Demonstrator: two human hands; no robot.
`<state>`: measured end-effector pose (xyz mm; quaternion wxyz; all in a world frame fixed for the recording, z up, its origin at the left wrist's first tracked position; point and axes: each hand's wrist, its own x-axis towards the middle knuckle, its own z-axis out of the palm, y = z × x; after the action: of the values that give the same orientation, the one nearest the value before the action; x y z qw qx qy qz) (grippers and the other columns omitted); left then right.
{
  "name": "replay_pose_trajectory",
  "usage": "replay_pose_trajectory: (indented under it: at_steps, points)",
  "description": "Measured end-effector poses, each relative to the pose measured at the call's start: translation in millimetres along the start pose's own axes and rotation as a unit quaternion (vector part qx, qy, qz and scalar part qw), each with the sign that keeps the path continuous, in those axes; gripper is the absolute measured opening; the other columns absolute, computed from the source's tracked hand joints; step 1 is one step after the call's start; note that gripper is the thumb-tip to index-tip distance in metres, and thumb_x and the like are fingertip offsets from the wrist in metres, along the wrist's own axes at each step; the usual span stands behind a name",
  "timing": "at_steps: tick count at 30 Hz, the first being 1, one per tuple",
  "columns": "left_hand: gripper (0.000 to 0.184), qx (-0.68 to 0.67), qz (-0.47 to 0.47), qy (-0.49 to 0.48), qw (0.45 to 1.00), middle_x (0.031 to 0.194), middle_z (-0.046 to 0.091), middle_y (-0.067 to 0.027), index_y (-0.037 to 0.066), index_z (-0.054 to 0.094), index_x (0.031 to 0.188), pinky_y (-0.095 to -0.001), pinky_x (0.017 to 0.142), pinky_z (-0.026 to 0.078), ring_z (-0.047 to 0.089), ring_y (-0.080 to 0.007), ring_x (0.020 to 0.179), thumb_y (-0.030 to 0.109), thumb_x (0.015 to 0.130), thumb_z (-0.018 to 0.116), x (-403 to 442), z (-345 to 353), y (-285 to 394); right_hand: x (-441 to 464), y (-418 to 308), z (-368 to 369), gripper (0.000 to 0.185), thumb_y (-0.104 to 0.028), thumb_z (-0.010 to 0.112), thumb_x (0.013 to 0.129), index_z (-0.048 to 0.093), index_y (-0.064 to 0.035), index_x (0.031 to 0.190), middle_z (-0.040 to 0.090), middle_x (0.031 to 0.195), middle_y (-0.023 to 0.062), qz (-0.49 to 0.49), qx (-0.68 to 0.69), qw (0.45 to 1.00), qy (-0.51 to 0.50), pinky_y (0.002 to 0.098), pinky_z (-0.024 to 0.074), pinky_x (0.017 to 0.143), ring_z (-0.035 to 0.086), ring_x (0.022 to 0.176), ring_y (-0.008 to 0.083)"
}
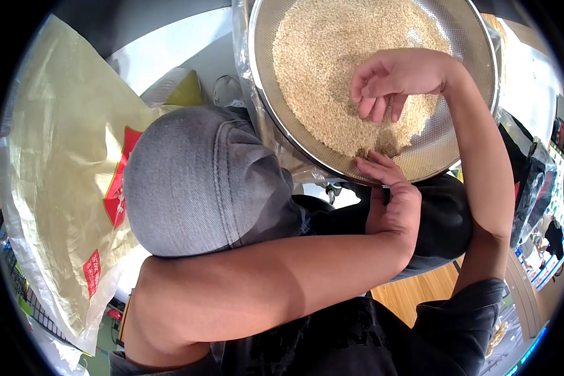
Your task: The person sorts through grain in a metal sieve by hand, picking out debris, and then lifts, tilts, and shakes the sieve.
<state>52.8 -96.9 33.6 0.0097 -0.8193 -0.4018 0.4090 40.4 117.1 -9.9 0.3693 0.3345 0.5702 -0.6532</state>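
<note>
The sieve (471, 39) is rimmed in shiny metal; a rough, matt surface is shown by the grain (313, 69), glossy plastic by the sack (69, 163).

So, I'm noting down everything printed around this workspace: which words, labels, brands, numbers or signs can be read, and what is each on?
None can be read with certainty.
Large yellowish bag, red emblem: white marking, too unclear to read.
Same bag, small red label: white characters, too small and blurred to quote.
Sieve: no writing visible.
</note>
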Motion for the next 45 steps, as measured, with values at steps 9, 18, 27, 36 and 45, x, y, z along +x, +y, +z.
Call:
replay_pose_trajectory:
  at_steps: [9, 18, 27, 36, 45]
  points:
    - [0.032, 0.011, -0.002, -0.004, 1.000, 0.113, 0.067, -0.0244, -0.006, 0.061, 0.125, -0.0511, 0.078, 0.065, 0.071, -0.0343, 0.100, 0.010, 0.100, 0.050, 0, 0, 2, 32, 13, 5, 0.029, -0.023, 0.052, 0.106, 0.060, -0.0052, 0.128, 0.071, 0.115, 0.0053, -0.245, 0.043, 0.941, 0.228, 0.0288, 0.0588, 0.085, 0.071, 0.100, 0.0154]
    - [0.032, -0.011, -0.002, 0.002, 1.000, 0.116, 0.068, -0.0230, -0.006, 0.060, 0.126, -0.0509, 0.079, 0.065, 0.073, -0.0345, 0.095, 0.012, 0.100, 0.051, -5, -1, -5, -7, 9, -24, 0.030, -0.024, 0.058, 0.102, 0.062, -0.0055, 0.126, 0.072, 0.117, 0.0107, -0.192, 0.132, 0.964, 0.127, 0.0351, 0.0614, 0.086, 0.072, 0.104, 0.0202]
    - [0.029, -0.001, -0.006, 0.003, 1.000, 0.115, 0.068, -0.0235, -0.004, 0.063, 0.121, -0.0500, 0.079, 0.065, 0.073, -0.0342, 0.094, 0.011, 0.099, 0.053, 3, 0, 6, -1, 23, -4, 0.038, -0.023, 0.063, 0.097, 0.061, 0.0012, 0.126, 0.074, 0.104, 0.0190, 0.055, 0.029, 0.994, -0.091, 0.0374, 0.0648, 0.074, 0.075, 0.090, 0.0253]
    - [0.032, 0.006, 0.025, 0.007, 1.000, 0.118, 0.067, -0.0241, -0.004, 0.062, 0.124, -0.0506, 0.078, 0.065, 0.072, -0.0358, 0.094, 0.014, 0.101, 0.051, -1, 0, -5, 28, 12, -4, 0.041, -0.020, 0.052, 0.105, 0.048, -0.0040, 0.143, 0.062, 0.133, 0.0137, -0.272, 0.275, 0.913, 0.128, 0.0364, 0.0583, 0.090, 0.068, 0.108, 0.0230]
    - [0.034, 0.003, 0.030, -0.001, 1.000, 0.119, 0.067, -0.0237, -0.004, 0.060, 0.128, -0.0505, 0.079, 0.065, 0.073, -0.0361, 0.095, 0.015, 0.101, 0.050, 1, -1, -1, -4, 37, -34, 0.045, -0.027, 0.047, 0.107, 0.047, -0.0009, 0.144, 0.064, 0.132, 0.0170, -0.216, 0.268, 0.935, 0.088, 0.0316, 0.0635, 0.081, 0.070, 0.108, 0.0251]
